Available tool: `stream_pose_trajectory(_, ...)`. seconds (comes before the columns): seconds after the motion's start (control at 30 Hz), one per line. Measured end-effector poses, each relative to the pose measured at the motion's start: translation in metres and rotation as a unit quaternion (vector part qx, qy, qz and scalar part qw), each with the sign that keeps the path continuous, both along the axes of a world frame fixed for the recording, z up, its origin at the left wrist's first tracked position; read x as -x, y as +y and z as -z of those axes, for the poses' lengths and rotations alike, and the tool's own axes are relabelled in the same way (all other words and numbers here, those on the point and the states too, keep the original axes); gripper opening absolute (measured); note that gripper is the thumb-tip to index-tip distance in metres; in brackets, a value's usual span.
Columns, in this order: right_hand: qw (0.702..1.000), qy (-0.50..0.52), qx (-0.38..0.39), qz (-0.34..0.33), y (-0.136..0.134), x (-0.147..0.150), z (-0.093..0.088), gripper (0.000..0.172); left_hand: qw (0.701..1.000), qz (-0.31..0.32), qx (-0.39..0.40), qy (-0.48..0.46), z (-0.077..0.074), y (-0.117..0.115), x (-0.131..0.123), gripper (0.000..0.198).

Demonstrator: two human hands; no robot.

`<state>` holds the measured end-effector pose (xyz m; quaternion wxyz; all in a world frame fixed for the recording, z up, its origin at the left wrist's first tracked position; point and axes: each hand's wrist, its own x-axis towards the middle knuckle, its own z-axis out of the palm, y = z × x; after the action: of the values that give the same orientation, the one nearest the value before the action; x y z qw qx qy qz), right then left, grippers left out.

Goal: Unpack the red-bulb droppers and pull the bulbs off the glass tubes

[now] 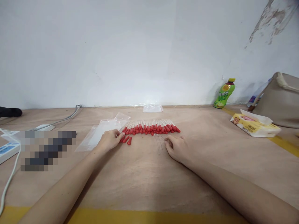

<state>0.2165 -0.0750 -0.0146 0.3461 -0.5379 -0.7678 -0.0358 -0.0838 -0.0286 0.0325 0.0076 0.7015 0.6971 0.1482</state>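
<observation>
A long row of droppers with red rubber bulbs (149, 128) lies on the table, their thin pale tubes pointing to the wall. In front of the row's left end lie a few loose red bulbs (129, 141). My left hand (109, 139) is at that end, thumb and fingers closed at a red rubber bulb, which they partly cover. Several thin clear tubes (159, 144) lie in front of the row's right half. Just right of them rests my right hand (176, 147), fingers curled and fingertips together near the tubes. Whatever it pinches is too fine to tell.
Clear plastic bags (98, 133) lie left of the row, and a small white packet (153, 108) by the wall. To the right are a green drink bottle (224, 94), a tissue pack (255, 126) and a bag (277, 99). A power strip (9, 151) with cables sits left.
</observation>
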Motion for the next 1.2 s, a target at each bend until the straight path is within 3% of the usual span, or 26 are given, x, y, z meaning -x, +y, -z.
stream_pose_trajectory(0.1, 0.998, 0.015, 0.055, 0.024, 0.001, 0.005, -0.003, 0.014, 1.0, -0.008, -0.001, 0.015, -0.002, 0.001, 0.0, 0.044)
stream_pose_trajectory(0.23, 0.995, 0.045, 0.094, 0.001, 0.005, 0.008, -0.006, 0.014, 0.998, -0.035, -0.049, 0.01, -0.001, 0.005, 0.001, 0.041)
stream_pose_trajectory(0.37, 0.995, 0.054, 0.076, -0.026, 0.009, 0.008, -0.005, 0.012, 0.994, -0.042, -0.102, -0.007, 0.005, 0.014, 0.0, 0.035)
stream_pose_trajectory(0.57, 0.994, 0.066, 0.065, -0.054, 0.01, 0.008, -0.002, 0.012, 0.996, -0.06, -0.063, -0.037, 0.011, 0.025, -0.002, 0.036)
stream_pose_trajectory(0.73, 0.995, 0.066, 0.036, -0.07, 0.012, 0.007, 0.001, 0.018, 0.993, -0.077, -0.074, -0.056, 0.015, 0.029, -0.001, 0.031)
stream_pose_trajectory(0.87, 0.994, 0.079, -0.021, -0.067, 0.014, 0.005, 0.004, 0.016, 0.98, -0.101, -0.155, -0.073, 0.013, 0.026, -0.002, 0.03)
stream_pose_trajectory(0.93, 0.992, 0.086, -0.062, -0.062, 0.013, 0.003, 0.003, 0.018, 0.962, -0.071, -0.246, -0.095, 0.011, 0.018, -0.009, 0.027)
stream_pose_trajectory(1.0, 0.989, 0.087, -0.112, -0.047, 0.011, 0.001, 0.001, 0.03, 0.941, 0.011, -0.32, -0.113, 0.009, 0.007, -0.02, 0.023)
stream_pose_trajectory(1.1, 0.978, 0.054, -0.198, -0.023, 0.006, -0.004, -0.005, 0.052, 0.927, 0.155, -0.327, -0.096, 0.01, -0.016, -0.045, 0.02)
stream_pose_trajectory(1.2, 0.968, -0.025, -0.245, -0.051, 0.002, -0.01, -0.01, 0.054, 0.916, 0.269, -0.291, -0.061, 0.018, -0.034, -0.067, 0.015)
